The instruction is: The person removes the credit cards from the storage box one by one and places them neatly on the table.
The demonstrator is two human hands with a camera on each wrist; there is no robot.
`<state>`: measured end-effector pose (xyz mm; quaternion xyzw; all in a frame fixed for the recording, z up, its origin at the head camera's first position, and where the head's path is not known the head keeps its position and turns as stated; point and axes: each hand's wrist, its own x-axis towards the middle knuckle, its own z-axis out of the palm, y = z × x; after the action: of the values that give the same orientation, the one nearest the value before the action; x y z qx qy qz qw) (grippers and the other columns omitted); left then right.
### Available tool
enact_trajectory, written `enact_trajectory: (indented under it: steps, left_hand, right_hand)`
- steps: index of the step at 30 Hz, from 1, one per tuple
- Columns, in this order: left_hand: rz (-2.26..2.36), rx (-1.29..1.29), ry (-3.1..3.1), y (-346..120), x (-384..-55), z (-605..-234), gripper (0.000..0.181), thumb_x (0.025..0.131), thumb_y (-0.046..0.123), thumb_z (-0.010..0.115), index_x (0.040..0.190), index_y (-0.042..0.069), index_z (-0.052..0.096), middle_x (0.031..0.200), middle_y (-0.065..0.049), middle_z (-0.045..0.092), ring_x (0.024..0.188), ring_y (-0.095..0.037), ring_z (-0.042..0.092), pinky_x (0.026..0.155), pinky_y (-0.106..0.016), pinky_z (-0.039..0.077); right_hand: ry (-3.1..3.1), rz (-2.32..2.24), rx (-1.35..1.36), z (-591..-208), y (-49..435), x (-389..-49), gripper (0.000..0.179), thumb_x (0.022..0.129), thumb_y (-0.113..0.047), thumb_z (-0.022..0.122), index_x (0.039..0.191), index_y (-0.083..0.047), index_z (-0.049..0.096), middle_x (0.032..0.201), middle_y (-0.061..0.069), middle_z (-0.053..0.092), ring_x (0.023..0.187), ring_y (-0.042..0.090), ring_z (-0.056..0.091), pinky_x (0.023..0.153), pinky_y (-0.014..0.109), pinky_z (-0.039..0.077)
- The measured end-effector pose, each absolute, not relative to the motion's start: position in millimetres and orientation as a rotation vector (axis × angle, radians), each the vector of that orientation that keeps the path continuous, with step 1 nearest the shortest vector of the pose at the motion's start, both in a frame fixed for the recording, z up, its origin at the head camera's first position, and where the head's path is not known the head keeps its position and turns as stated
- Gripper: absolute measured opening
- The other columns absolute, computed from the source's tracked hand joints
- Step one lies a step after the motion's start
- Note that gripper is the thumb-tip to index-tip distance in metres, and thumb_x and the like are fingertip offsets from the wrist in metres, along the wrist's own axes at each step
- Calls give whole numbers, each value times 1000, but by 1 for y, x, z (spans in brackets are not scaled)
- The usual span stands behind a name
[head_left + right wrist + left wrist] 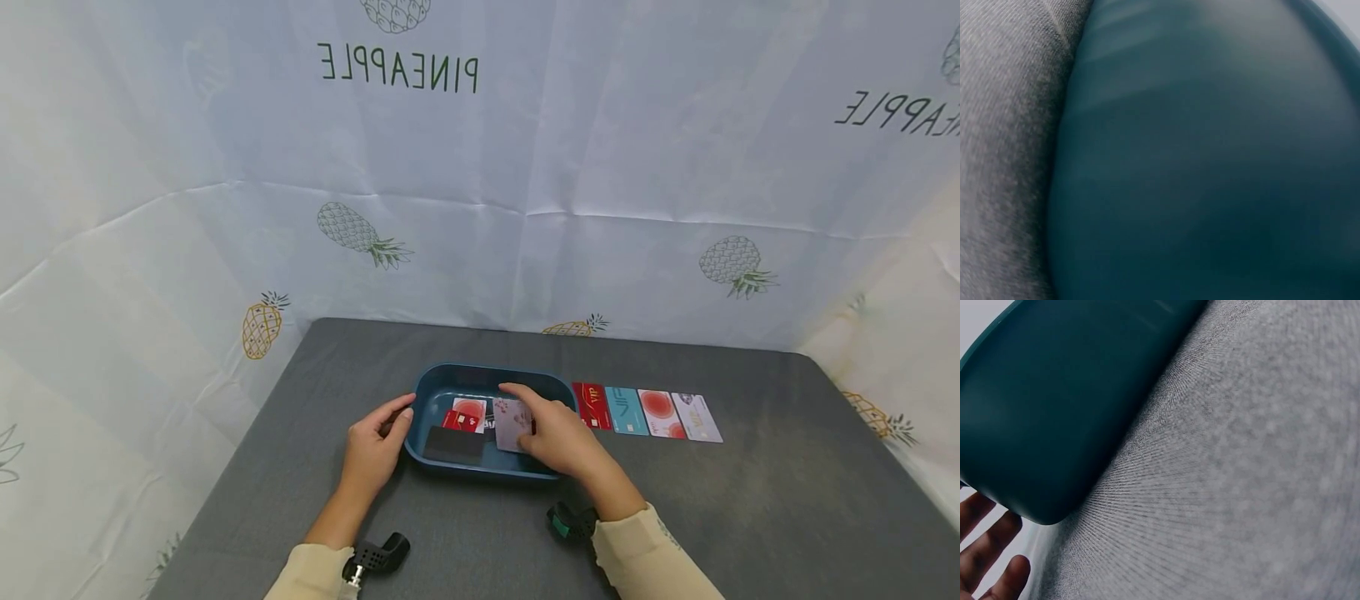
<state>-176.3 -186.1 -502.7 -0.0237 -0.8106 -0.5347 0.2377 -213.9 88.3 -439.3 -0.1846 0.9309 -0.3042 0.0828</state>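
Head view: left hand [375, 446] loose against blue tray [491, 473], right hand [561, 433] round pale card [508, 423]; dark rectangle [453, 446] near it, card row [632, 412] outside.

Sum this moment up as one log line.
left hand: touching left end of dark blue oblong tray; right hand: holding mauve rectangular card at tray; right of tray: four rectangular cards in row on grey cloth

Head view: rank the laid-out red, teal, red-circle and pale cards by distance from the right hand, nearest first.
1. Red card: leftmost of the four.
2. Teal card: second from left.
3. Red-circle card: third from left.
4. Pale card: rightmost, farthest from the right hand.
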Motion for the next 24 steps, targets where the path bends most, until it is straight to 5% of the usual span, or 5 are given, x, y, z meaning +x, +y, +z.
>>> enact_trajectory:
  steps: [9, 16, 24]
  left_hand:
    - [-1443, -56, -2224, -190, -175, -502, 24, 96, 19, 65, 118, 14, 73, 113, -5, 73, 86, -5, 67, 75, -12, 51]
    - [-1475, -71, -2189, -192, -175, -504, 24, 95, 16, 66, 118, 14, 73, 111, -6, 74, 84, -4, 66, 73, -10, 50]
    - [-1481, -58, -2199, -184, -173, -493, 23, 94, 9, 66, 116, 7, 73, 110, -11, 74, 81, -5, 64, 69, -12, 49]
  right_hand:
    - [2684, -1036, -564, -438, 88, -219, 72, 86, -9, 74, 148, -26, 40, 111, 7, 71, 83, 16, 66, 72, 32, 57]
    - [2654, -1239, -574, -436, 95, -217, 27, 87, -20, 76, 110, -16, 64, 99, 1, 74, 80, 15, 65, 68, 28, 57]
    - [2769, -1440, -573, -432, 126, -218, 17, 86, -22, 77, 94, -12, 66, 77, -1, 71, 66, 15, 55, 57, 24, 48]
